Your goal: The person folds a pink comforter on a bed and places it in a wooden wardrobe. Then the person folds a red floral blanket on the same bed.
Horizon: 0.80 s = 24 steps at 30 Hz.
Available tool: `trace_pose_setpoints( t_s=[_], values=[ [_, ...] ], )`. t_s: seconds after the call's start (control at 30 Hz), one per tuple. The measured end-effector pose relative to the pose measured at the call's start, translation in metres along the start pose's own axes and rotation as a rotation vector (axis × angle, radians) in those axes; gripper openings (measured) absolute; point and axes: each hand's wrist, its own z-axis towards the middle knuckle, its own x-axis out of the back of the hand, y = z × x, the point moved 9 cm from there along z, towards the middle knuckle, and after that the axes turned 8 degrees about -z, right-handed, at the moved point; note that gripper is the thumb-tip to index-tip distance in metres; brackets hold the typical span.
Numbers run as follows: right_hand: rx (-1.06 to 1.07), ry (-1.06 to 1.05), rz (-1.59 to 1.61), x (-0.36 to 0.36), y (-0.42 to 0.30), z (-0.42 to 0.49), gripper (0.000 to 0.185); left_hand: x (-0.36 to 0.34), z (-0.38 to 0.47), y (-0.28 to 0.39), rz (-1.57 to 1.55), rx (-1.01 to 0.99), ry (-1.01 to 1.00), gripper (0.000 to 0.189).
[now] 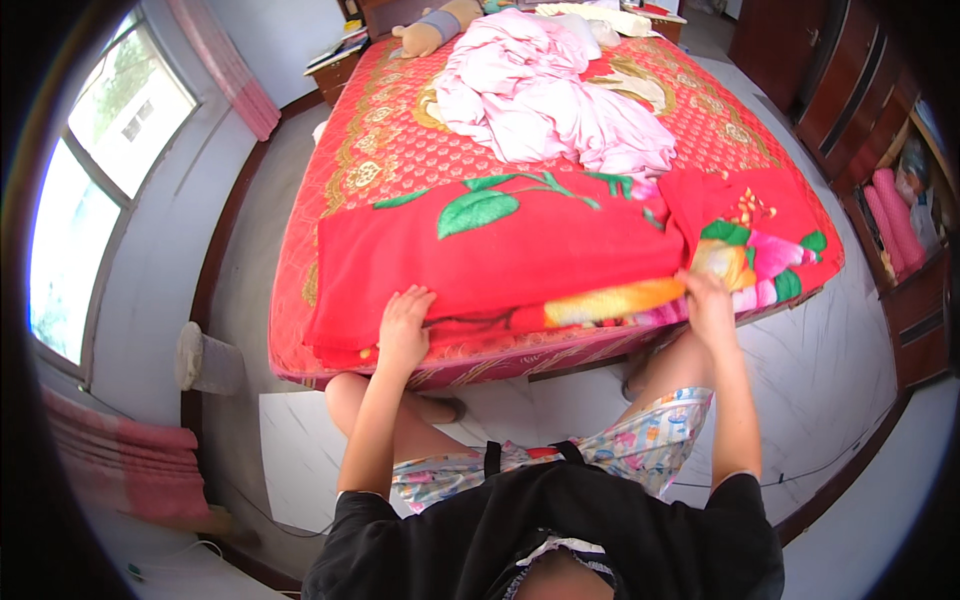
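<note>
A red fleece blanket with green leaves and pink and yellow flowers lies folded in layers along the near end of the bed. My left hand rests on its near left edge, fingers on top; the thumb side is partly hidden, so a grip cannot be made out. Farther right, my right hand pinches the near fold beside a yellow flower. Right of that hand, a part of the blanket is bunched and lies unevenly. Beneath it is a red and gold patterned mattress.
A rumpled pink quilt lies mid-bed, with a plush toy behind it. A lidded bin stands left by the window wall. At right is an open cabinet holding pink rolls. A cable runs along the floor.
</note>
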Motion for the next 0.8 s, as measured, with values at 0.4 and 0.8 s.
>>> trace_pose_setpoints(
  t_s=[0.4, 0.8],
  values=[
    [0.082, -0.188, -0.015, -0.091, -0.075, 0.014, 0.042, 0.02, -0.081, -0.085, 0.049, 0.422, 0.002, 0.071],
    [0.025, 0.104, 0.207, -0.043, -0.021, 0.09, 0.026, 0.126, -0.132, -0.187, 0.162, 0.685, 0.552, 0.024]
  ],
)
